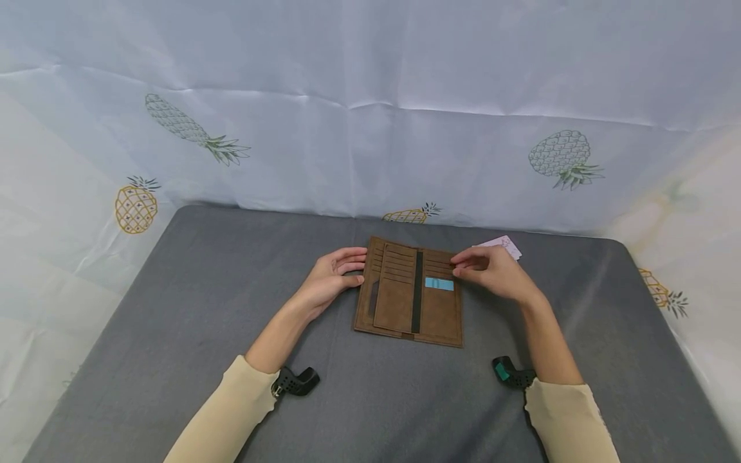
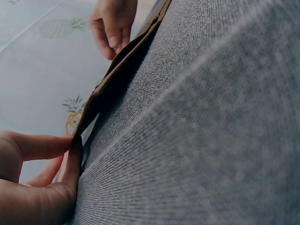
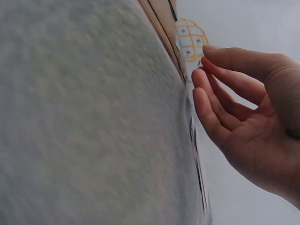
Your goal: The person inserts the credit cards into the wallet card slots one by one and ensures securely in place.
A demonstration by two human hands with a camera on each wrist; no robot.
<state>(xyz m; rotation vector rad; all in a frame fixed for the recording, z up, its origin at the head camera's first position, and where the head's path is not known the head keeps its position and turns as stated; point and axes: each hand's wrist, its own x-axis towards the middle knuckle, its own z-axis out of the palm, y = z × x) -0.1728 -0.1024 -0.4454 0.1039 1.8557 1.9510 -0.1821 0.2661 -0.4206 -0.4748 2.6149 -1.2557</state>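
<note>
A brown bifold wallet (image 1: 393,308) lies spread open on the grey table, its card slots facing up. A light-blue card (image 1: 439,283) shows in a slot of its right panel. My left hand (image 1: 336,276) pinches the wallet's left edge between thumb and fingers; in the left wrist view that edge stands raised off the cloth. Over the right panel's outer edge hovers my right hand (image 1: 492,273), thumb and fingertips near the slots. Its fingers (image 3: 211,112) look loosely bent in the right wrist view, with nothing visible between them.
Pink patterned cards (image 1: 505,244) lie behind my right hand, partly hidden by it. A white curtain (image 1: 347,148) printed with pineapples hangs along the back and sides of the grey table (image 1: 243,276). Black wrist bands (image 1: 298,381) sit on both forearms.
</note>
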